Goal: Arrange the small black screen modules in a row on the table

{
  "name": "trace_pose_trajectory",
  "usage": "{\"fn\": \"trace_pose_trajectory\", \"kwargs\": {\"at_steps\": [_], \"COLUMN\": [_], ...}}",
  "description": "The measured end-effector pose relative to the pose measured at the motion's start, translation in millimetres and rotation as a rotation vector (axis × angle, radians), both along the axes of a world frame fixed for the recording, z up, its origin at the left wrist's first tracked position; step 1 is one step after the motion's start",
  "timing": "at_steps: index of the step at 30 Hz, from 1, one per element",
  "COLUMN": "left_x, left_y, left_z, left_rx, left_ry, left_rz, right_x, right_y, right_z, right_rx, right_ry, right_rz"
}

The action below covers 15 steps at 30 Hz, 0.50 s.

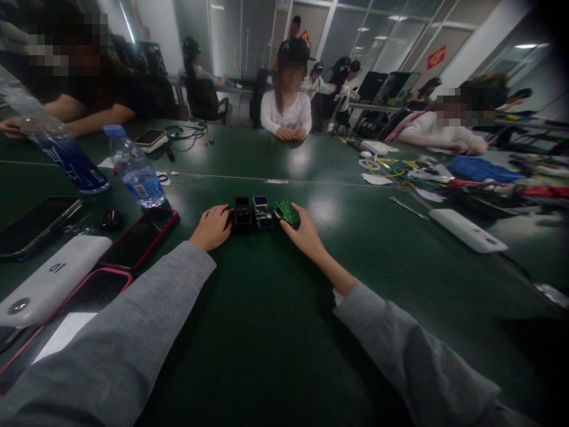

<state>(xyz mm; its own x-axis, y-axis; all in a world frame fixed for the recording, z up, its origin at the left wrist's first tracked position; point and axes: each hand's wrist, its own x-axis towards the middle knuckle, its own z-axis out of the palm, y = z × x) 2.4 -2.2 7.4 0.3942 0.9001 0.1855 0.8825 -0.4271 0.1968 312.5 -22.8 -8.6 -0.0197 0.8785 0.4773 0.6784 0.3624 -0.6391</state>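
Observation:
My right hand (306,234) grips a green circuit board (288,212) between thumb and fingers, tilted just above or on the dark green table (267,332). Left of that board stands a small module with a little screen and exposed electronics (262,212). Beside the module is a small black boxy device (242,213). My left hand (214,228) lies palm down against the black device's left side, its fingers stretched out and the fingertips touching or almost touching it.
On the left are two water bottles (137,175) (73,157), a red-edged phone (141,237), a dark phone (38,224) and a white power bank (53,276). To the right lie a wrench (409,209), another white power bank (466,230) and tangled cables (395,169). A person (287,110) sits opposite.

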Motion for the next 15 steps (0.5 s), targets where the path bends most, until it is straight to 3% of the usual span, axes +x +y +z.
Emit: {"fn": "trace_pose_trajectory", "kwargs": {"at_steps": [9, 12, 15], "left_x": [-1.0, -0.9, -0.3], "left_y": [0.7, 0.8, 0.5], "left_z": [-3.4, -3.8, -3.3], "left_rx": [0.044, 0.048, 0.042], "left_ry": [-0.010, -0.012, -0.005], "left_rz": [0.005, 0.003, -0.001], "right_x": [8.8, 22.7, 56.6], "right_y": [-8.6, -24.8, -55.4], "right_z": [13.0, 17.6, 21.3], "right_rx": [-0.071, -0.129, -0.182], "right_ry": [0.058, 0.060, -0.009], "right_rz": [0.003, 0.007, -0.031]}}
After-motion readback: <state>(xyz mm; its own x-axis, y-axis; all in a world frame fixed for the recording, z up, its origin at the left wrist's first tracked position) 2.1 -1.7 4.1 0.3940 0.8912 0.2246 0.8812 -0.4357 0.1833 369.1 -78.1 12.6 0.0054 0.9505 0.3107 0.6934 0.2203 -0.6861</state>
